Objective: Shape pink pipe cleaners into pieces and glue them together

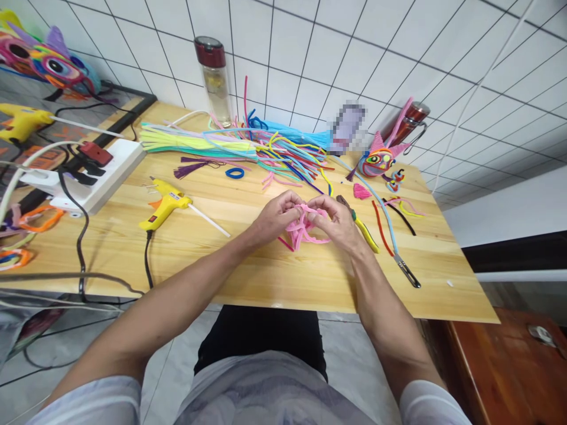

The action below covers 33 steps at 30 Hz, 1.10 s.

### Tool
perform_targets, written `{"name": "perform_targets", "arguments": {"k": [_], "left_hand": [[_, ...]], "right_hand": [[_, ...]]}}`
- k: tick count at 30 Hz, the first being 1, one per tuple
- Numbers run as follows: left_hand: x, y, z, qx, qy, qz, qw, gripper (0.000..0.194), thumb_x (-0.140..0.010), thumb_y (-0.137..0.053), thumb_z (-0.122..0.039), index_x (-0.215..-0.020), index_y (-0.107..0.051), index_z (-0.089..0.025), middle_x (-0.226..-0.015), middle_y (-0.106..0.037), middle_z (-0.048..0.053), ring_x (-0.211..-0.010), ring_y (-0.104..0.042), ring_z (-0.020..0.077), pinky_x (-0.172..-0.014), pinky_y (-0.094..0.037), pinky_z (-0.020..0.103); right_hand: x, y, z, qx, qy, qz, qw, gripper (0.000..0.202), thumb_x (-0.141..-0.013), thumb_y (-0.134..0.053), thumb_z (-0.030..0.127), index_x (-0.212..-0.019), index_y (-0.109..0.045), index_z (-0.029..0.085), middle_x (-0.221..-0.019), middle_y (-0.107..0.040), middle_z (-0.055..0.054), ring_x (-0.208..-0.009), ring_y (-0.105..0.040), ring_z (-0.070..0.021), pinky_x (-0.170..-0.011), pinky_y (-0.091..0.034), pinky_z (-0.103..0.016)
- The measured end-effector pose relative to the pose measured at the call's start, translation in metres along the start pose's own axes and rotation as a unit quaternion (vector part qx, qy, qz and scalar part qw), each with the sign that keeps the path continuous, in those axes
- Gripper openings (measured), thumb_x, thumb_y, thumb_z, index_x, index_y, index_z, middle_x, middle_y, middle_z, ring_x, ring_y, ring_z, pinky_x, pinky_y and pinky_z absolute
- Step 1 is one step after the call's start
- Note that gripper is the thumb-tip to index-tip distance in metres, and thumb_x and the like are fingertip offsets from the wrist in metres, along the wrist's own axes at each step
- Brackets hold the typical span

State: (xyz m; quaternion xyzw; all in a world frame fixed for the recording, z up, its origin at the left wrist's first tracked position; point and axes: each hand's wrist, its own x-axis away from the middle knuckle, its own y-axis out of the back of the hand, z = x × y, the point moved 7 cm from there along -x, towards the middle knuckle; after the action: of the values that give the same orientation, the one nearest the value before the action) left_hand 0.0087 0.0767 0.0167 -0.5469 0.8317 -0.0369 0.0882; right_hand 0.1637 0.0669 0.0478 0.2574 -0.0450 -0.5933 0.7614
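Note:
Between my hands, over the front middle of the wooden table [266,277], is a looped frame of pink pipe cleaners [302,227]. My left hand [280,213] pinches its left side, and my right hand [333,219] grips its upper right. Fingertips of both hands are partly hidden in the fuzzy loops. Under the frame, a darker pink pipe cleaner [286,243] shows. Just right of my right hand lie pliers with yellow-green handles [365,233]. On the left rests a yellow glue gun [165,206] with a white glue stick in it.
Bundles of coloured pipe cleaners [199,141] lie along the back. A glass bottle [216,82] stands by the wall. A white power strip [113,174] with cables is at left. At right are a striped fish-like craft [376,158] and a black-handled cutter [407,271].

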Motion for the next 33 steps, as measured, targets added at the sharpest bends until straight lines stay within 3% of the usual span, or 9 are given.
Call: {"name": "perform_targets", "arguments": {"k": [5, 9, 13, 15, 17, 20, 23, 27, 33], "left_hand": [[-0.002, -0.003, 0.003, 0.068, 0.039, 0.025, 0.997, 0.036, -0.071, -0.081, -0.034, -0.094, -0.058, -0.019, -0.073, -0.064, -0.004, -0.061, -0.059, 0.0104, -0.060, -0.047, 0.022], [0.000, -0.003, 0.005, 0.095, 0.060, 0.035, 0.993, 0.039, -0.068, -0.084, -0.032, -0.095, -0.059, -0.018, -0.077, -0.068, -0.003, -0.063, -0.063, 0.0105, -0.061, -0.047, 0.021], [-0.002, 0.000, 0.009, 0.094, 0.067, 0.025, 0.993, 0.037, -0.075, -0.083, -0.038, -0.096, -0.061, -0.017, -0.078, -0.070, -0.002, -0.063, -0.063, 0.0107, -0.062, -0.048, 0.023], [-0.004, 0.005, 0.012, 0.091, 0.069, 0.000, 0.993, 0.037, -0.075, -0.084, -0.040, -0.093, -0.061, -0.017, -0.074, -0.068, -0.003, -0.061, -0.060, 0.0103, -0.061, -0.047, 0.023], [-0.006, 0.009, 0.016, 0.107, 0.077, -0.028, 0.991, 0.038, -0.072, -0.085, -0.041, -0.090, -0.059, -0.018, -0.071, -0.066, -0.003, -0.059, -0.060, 0.0105, -0.059, -0.047, 0.023], [-0.007, 0.013, 0.019, 0.137, 0.089, -0.059, 0.985, 0.037, -0.070, -0.084, -0.037, -0.087, -0.058, -0.018, -0.069, -0.063, -0.004, -0.057, -0.058, 0.0099, -0.056, -0.045, 0.022], [-0.008, 0.013, 0.018, 0.137, 0.091, -0.064, 0.984, 0.033, -0.070, -0.082, -0.036, -0.085, -0.058, -0.018, -0.071, -0.062, -0.004, -0.056, -0.056, 0.0089, -0.056, -0.045, 0.022], [-0.007, 0.015, 0.012, 0.062, 0.066, -0.068, 0.994, 0.028, -0.075, -0.078, -0.034, -0.092, -0.063, -0.018, -0.073, -0.065, -0.003, -0.063, -0.059, 0.0112, -0.062, -0.048, 0.024], [0.003, 0.002, -0.010, -0.168, -0.072, -0.017, 0.983, 0.026, -0.092, -0.066, -0.041, -0.099, -0.078, -0.019, -0.102, -0.079, 0.005, -0.098, -0.071, 0.0209, -0.092, -0.053, 0.031]], "right_hand": [[-0.002, 0.001, -0.010, -0.022, -0.019, -0.022, 0.999, 0.034, -0.092, -0.073, 0.054, -0.083, -0.074, 0.022, -0.076, -0.069, 0.000, -0.073, -0.063, -0.0172, -0.073, -0.052, -0.031], [-0.003, 0.003, -0.017, -0.002, -0.007, -0.046, 0.999, 0.029, -0.094, -0.071, 0.051, -0.098, -0.076, 0.022, -0.086, -0.074, -0.002, -0.076, -0.067, -0.0182, -0.075, -0.056, -0.033], [0.003, 0.006, 0.007, 0.136, 0.140, -0.085, 0.977, 0.029, -0.095, -0.069, 0.036, -0.122, -0.073, 0.026, -0.113, -0.077, -0.008, -0.104, -0.072, -0.0245, -0.095, -0.058, -0.043], [0.008, 0.002, 0.020, 0.194, 0.221, -0.085, 0.952, 0.028, -0.095, -0.067, 0.030, -0.123, -0.074, 0.028, -0.124, -0.074, -0.010, -0.115, -0.070, -0.0270, -0.101, -0.057, -0.048], [0.008, -0.006, 0.025, 0.231, 0.248, -0.058, 0.939, 0.027, -0.096, -0.066, 0.029, -0.121, -0.075, 0.030, -0.131, -0.072, -0.010, -0.122, -0.067, -0.0289, -0.104, -0.056, -0.051], [0.001, -0.015, 0.017, 0.254, 0.185, -0.021, 0.949, 0.019, -0.094, -0.072, 0.039, -0.111, -0.079, 0.033, -0.125, -0.075, -0.007, -0.120, -0.068, -0.0307, -0.105, -0.055, -0.052], [-0.002, -0.015, 0.012, 0.238, 0.144, -0.035, 0.960, 0.016, -0.094, -0.074, 0.046, -0.102, -0.081, 0.034, -0.117, -0.078, -0.006, -0.116, -0.070, -0.0312, -0.104, -0.056, -0.050], [0.006, -0.002, 0.015, 0.150, 0.182, -0.101, 0.967, 0.018, -0.098, -0.070, 0.042, -0.096, -0.084, 0.032, -0.100, -0.082, -0.005, -0.093, -0.076, -0.0258, -0.091, -0.061, -0.045], [0.008, 0.027, -0.001, 0.036, 0.046, -0.234, 0.971, 0.028, -0.094, -0.073, 0.051, -0.084, -0.082, 0.025, -0.078, -0.080, -0.003, -0.072, -0.075, -0.0228, -0.076, -0.064, -0.041]]}}
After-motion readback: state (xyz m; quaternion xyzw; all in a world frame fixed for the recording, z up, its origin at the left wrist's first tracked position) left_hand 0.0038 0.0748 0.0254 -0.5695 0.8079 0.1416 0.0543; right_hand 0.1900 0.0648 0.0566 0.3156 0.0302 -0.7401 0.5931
